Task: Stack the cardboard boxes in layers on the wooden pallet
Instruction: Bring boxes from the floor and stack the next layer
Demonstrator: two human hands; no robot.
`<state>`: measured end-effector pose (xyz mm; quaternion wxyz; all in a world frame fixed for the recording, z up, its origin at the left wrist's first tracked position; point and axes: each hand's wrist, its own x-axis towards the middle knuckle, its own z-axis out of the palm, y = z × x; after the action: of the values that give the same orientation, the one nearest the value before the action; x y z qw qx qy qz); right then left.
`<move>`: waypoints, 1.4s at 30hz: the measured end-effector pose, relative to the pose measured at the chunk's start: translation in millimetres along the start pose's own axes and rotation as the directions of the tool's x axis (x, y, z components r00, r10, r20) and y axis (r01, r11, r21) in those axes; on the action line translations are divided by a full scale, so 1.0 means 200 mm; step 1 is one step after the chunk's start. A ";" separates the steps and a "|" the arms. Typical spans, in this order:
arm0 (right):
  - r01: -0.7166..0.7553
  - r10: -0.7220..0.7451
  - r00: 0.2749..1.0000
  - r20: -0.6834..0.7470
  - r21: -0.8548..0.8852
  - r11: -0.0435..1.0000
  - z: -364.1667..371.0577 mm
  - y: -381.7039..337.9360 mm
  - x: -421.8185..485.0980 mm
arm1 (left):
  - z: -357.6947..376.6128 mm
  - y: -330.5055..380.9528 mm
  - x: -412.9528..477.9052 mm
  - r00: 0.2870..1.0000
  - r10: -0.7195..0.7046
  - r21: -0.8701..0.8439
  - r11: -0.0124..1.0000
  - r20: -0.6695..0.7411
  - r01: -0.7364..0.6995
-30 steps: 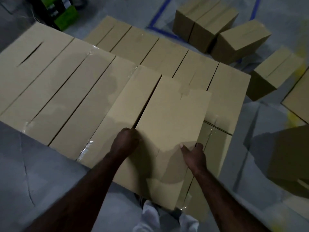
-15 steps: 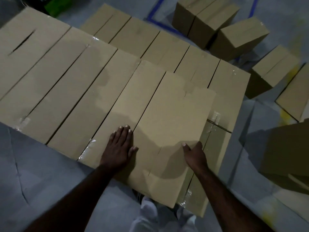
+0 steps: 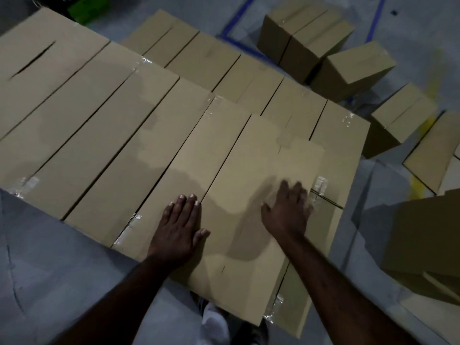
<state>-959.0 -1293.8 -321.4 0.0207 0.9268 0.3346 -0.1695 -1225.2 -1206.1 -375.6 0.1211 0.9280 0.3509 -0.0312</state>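
Top-layer cardboard box [image 3: 251,168] at the near right corner of the stack [image 3: 99,120]. As 0.5 s ago, the left hand [image 3: 178,227] lies flat on its lid, fingers straight and together. The right hand [image 3: 286,212], then hooked over the box's right edge, now lies flat on top, fingers slightly apart, blurred.

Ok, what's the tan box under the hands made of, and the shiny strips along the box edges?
Tan rectangular box: looks like matte cardboard, with dull brown faces and a straight flap seam down the top. Shiny strips: probably clear glossy plastic packing tape, glinting and wrinkled.
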 end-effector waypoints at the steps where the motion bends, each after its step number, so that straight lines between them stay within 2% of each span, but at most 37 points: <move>1: 0.084 -0.084 0.996 -0.011 0.025 0.996 -0.03 -0.04 0.09 | 0.01 0.00 0.00 1.000 0.004 0.003 1.000 -0.019 -0.004; 4: 0.261 -0.259 0.965 -0.046 0.048 0.964 -0.13 -0.20 0.44 | 0.04 -0.01 0.01 0.996 0.026 0.021 0.999 -0.085 -0.025; 6: 0.322 -0.320 0.944 -0.077 0.016 0.947 -0.19 -0.30 0.67 | 0.04 0.00 0.01 0.993 0.021 0.030 0.999 -0.115 -0.017; 8: 0.344 -0.342 0.935 -0.097 -0.001 0.939 -0.24 -0.39 0.84 | 0.03 0.03 -0.02 0.987 -0.061 0.031 0.997 -0.146 0.066; 11: 0.385 -0.383 0.914 -0.135 -0.014 0.923 -0.25 -0.51 1.00 | 0.06 0.07 -0.14 0.929 -0.304 -0.026 0.952 -0.212 0.306; 13: 0.404 -0.398 0.906 -0.145 0.017 0.914 -0.22 -0.57 1.05 | 0.09 0.10 -0.26 0.809 -0.553 -0.142 0.833 -0.202 0.534; 15: 0.418 -0.404 0.901 -0.155 0.070 0.906 -0.18 -0.62 1.08 | 0.11 0.15 -0.35 0.591 -0.798 -0.308 0.594 -0.112 0.743; 16: 0.415 -0.400 0.903 -0.155 0.082 0.906 -0.17 -0.64 1.09 | 0.13 0.18 -0.37 0.500 -0.864 -0.400 0.483 -0.068 0.779; 17: 0.406 -0.392 0.908 -0.152 0.080 0.910 -0.16 -0.66 1.10 | 0.14 0.21 -0.38 0.446 -0.894 -0.503 0.403 -0.039 0.765; 20: 0.362 -0.353 0.921 -0.165 0.030 0.932 -0.14 -0.70 1.11 | 0.14 0.28 -0.35 0.360 -0.933 -0.772 0.217 0.016 0.597; 22: 0.355 -0.351 0.919 -0.183 -0.011 0.935 -0.13 -0.70 1.11 | 0.13 0.31 -0.30 0.279 -0.959 -0.846 0.108 0.050 0.522; 24: 0.362 -0.361 0.914 -0.183 -0.029 0.932 -0.13 -0.70 1.12 | 0.13 0.33 -0.26 0.209 -0.977 -0.874 0.061 0.048 0.483; 26: 0.362 -0.362 0.914 -0.181 -0.039 0.932 -0.12 -0.70 1.13 | 0.14 0.32 -0.25 0.176 -0.984 -0.880 0.052 0.036 0.473; 33: 0.334 -0.338 0.933 -0.121 -0.056 0.941 -0.16 -0.73 1.12 | 0.15 0.32 -0.26 0.130 -0.991 -0.879 0.027 0.040 0.477; 38: 0.332 -0.338 0.931 -0.139 -0.065 0.941 -0.13 -0.72 1.10 | 0.15 0.31 -0.28 0.142 -0.990 -0.885 0.058 0.009 0.463; 42: 0.319 -0.326 0.935 -0.137 -0.070 0.945 -0.11 -0.72 1.10 | 0.18 0.29 -0.28 0.142 -0.990 -0.884 0.044 0.026 0.466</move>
<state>-884.4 -1043.5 -362.5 -0.0106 0.8685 0.4865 -0.0942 -1228.1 -1294.5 -391.0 0.3130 0.3600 0.8032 0.3568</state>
